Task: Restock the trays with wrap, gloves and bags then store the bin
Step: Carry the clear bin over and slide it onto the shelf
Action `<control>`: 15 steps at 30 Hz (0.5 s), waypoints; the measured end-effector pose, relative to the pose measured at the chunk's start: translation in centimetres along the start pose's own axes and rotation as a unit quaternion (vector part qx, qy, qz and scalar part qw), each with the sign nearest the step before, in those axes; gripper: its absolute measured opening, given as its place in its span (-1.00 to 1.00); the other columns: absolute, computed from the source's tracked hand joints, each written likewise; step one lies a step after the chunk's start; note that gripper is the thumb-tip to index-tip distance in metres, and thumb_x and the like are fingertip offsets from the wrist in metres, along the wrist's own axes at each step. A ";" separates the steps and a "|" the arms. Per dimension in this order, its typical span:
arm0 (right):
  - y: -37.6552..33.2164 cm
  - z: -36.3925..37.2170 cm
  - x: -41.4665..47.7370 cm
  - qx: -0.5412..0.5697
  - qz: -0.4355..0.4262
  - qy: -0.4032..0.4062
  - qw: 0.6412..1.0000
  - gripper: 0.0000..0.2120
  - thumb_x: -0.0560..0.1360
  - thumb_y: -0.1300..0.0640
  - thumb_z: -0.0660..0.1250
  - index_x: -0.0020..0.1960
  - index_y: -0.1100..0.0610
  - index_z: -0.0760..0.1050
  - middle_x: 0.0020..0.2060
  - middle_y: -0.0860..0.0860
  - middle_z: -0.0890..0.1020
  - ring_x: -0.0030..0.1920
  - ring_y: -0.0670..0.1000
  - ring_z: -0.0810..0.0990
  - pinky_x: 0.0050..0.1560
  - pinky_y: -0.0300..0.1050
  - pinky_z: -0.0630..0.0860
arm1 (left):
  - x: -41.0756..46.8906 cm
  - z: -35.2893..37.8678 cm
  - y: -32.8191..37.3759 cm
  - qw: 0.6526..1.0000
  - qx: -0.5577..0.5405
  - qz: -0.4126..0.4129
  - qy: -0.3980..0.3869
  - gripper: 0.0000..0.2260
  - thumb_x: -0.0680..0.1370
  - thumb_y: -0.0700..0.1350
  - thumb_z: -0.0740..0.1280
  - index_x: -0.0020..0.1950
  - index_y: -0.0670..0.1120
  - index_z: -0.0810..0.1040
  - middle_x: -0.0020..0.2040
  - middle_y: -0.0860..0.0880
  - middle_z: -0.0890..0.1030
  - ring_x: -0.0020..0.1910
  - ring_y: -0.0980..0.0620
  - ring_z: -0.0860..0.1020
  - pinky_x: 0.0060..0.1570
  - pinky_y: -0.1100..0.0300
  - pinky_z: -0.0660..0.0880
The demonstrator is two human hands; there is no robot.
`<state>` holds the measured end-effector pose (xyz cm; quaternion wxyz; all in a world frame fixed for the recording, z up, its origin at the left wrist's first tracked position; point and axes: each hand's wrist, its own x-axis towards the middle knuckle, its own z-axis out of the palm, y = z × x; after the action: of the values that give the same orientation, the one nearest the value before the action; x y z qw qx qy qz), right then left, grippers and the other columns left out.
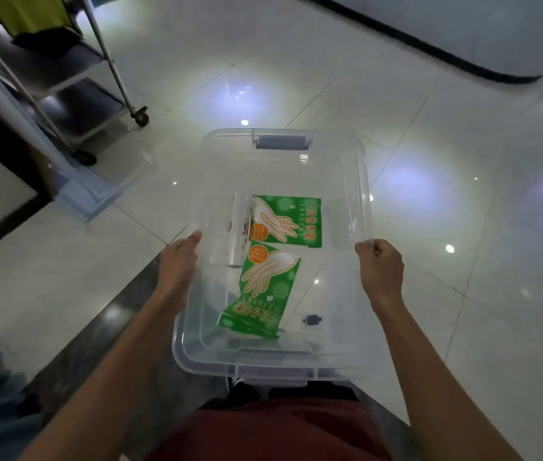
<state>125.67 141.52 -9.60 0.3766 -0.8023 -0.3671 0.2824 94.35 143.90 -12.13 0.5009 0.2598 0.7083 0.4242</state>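
Gripping the bin point(364, 174) — left hand point(177, 264), right hand point(381, 269), fingers point(379, 249) curled over rims.

The scene is viewed from one head-worn wide-angle camera, directed forward and steeply down; the clear bin point(339, 154) is seen near, the tiled floor point(330, 78) beyond.

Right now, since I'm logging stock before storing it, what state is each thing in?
bin: lidless, held by both side rims.
left hand: grips the left rim.
right hand: grips the right rim.
roll of wrap: lying in bin.
far glove packet: flat beside roll.
near glove packet: lying in bin.
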 end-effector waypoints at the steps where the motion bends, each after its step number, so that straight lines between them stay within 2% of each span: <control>1: -0.6 0.6 1.7 0.009 0.009 0.008 1.000 -0.84 0.52 0.11 0.30 -0.17 0.18 0.52 -0.37 0.01 0.50 -0.37 -0.03 0.41 -0.36 -0.13 0.32 | 1.9 1.2 1.6 1.000 0.005 0.005 -0.006 -0.74 0.56 0.05 0.36 -0.20 -0.10 0.53 -0.31 -0.13 0.42 -0.36 -0.02 0.35 -0.36 0.13 0.26; 4: -2.1 2.7 7.1 0.039 0.040 0.032 0.998 -0.85 0.52 0.10 0.29 -0.15 0.17 0.52 -0.35 -0.01 0.51 -0.35 -0.04 0.43 -0.36 -0.14 0.32 | 8.2 5.1 5.4 0.999 0.032 0.011 -0.023 -0.72 0.55 0.08 0.38 -0.23 -0.08 0.49 -0.34 -0.08 0.40 -0.44 0.02 0.29 -0.44 0.17 0.21; 10: -5.8 8.2 22.6 0.083 0.057 0.035 0.994 -0.87 0.52 0.11 0.31 -0.13 0.16 0.54 -0.35 -0.04 0.50 -0.33 -0.04 0.44 -0.34 -0.17 0.33 | 21.2 14.6 12.9 0.998 0.057 0.014 -0.028 -0.73 0.57 0.06 0.37 -0.23 -0.09 0.53 -0.33 -0.08 0.42 -0.45 0.02 0.30 -0.44 0.18 0.22; 15: -13.3 12.7 36.1 0.086 0.031 -0.009 0.996 -0.88 0.52 0.12 0.31 -0.11 0.15 0.58 -0.32 -0.01 0.56 -0.29 -0.03 0.48 -0.29 -0.15 0.39 | 30.1 19.5 20.3 0.999 0.050 0.010 0.006 -0.71 0.59 0.08 0.34 -0.04 -0.16 0.57 -0.27 -0.07 0.47 -0.39 0.01 0.34 -0.39 0.16 0.28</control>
<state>132.03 181.43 -12.26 0.4318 -0.7755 -0.3202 0.3311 100.36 184.70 -12.08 0.4792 0.2889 0.7289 0.3945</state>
